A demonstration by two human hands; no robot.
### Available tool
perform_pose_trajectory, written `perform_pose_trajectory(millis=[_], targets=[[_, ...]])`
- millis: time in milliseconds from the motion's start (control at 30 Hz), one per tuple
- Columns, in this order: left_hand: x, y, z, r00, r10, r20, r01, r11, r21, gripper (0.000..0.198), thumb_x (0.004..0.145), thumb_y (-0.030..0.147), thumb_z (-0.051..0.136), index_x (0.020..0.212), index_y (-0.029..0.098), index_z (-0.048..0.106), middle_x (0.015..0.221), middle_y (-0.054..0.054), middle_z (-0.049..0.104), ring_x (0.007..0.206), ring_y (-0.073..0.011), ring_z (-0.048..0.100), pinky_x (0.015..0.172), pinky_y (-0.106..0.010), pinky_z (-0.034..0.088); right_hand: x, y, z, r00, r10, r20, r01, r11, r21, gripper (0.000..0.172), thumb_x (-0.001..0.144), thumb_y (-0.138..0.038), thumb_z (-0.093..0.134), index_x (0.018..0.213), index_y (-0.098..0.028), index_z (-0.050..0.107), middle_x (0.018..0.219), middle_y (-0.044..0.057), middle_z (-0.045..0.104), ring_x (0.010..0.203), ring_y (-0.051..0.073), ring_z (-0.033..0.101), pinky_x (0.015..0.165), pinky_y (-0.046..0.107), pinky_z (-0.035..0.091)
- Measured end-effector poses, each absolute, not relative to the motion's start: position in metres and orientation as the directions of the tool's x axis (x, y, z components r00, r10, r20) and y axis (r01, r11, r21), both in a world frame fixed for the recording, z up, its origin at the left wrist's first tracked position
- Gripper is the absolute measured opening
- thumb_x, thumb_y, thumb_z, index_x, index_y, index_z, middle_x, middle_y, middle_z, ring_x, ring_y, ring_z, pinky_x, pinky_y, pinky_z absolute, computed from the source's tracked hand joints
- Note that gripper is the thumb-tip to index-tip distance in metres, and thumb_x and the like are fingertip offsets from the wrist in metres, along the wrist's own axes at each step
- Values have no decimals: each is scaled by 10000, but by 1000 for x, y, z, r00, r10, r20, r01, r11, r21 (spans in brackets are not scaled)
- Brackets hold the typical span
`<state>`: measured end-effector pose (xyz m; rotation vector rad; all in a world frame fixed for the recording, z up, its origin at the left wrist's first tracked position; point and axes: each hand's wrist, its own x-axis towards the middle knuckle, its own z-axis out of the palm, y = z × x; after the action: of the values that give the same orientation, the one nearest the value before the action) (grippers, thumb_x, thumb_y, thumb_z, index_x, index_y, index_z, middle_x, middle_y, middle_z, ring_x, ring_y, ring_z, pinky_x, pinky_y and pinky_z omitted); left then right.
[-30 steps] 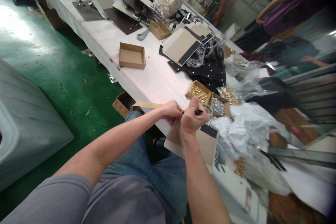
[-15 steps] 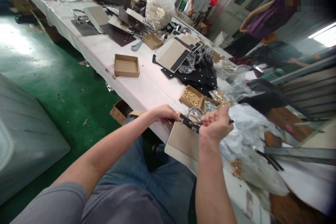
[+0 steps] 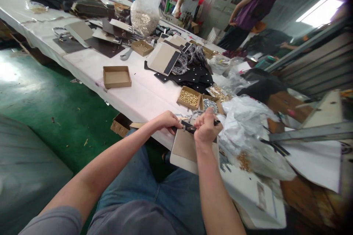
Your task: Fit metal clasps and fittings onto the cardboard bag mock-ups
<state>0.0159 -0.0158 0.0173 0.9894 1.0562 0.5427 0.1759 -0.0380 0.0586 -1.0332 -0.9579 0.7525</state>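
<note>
A tan panel with a black strip (image 3: 184, 147) lies over the near table edge, above my lap. My left hand (image 3: 166, 120) is closed on the panel's upper left corner, pinching the black strip. My right hand (image 3: 206, 129) is a fist round a thin dark tool (image 3: 215, 122), its tip set against the strip between both hands. Two small cardboard boxes sit just beyond my hands, one with gold studs (image 3: 188, 97) and one with silver studs (image 3: 210, 104).
An open shallow box (image 3: 117, 76) sits on the white table (image 3: 143, 91). Stacked tan panels (image 3: 164, 57), black material and crumpled plastic (image 3: 245, 125) crowd the right side. A big bag of hardware (image 3: 144, 14) stands at the back. Two people work beyond it. Green floor lies left.
My right hand swung out to the right with the tool, then came back in against the black strip. My left hand kept its hold on the panel. The view tilted up.
</note>
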Motion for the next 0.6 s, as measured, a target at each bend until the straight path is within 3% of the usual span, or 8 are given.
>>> perform_pose_trajectory(millis=[167,467,600], targets=[[18,-18,15,409,778,-477,103,480,871,231,752,193,934,666,110,736,617,-41,699,528,-141,651,504,-247,614,175,-40,56,393,861,321,-54,370,-927,660,1020,-590,794,593,-255,418,532,-84,345,423,79,323,392,278,272],[21,-24,12,349,796,-495,115,488,865,153,788,144,862,693,128,743,606,-23,685,527,-143,641,497,-237,572,156,-41,60,409,850,333,-5,367,-930,692,1028,-649,746,591,-262,375,528,-83,318,427,78,328,398,261,303],[23,-27,6,330,828,-453,106,444,890,276,810,161,839,597,152,663,521,0,604,442,-117,544,428,-214,431,151,-36,55,418,843,338,70,341,-937,689,1018,-679,747,590,-258,409,522,-73,364,418,82,367,386,264,309]])
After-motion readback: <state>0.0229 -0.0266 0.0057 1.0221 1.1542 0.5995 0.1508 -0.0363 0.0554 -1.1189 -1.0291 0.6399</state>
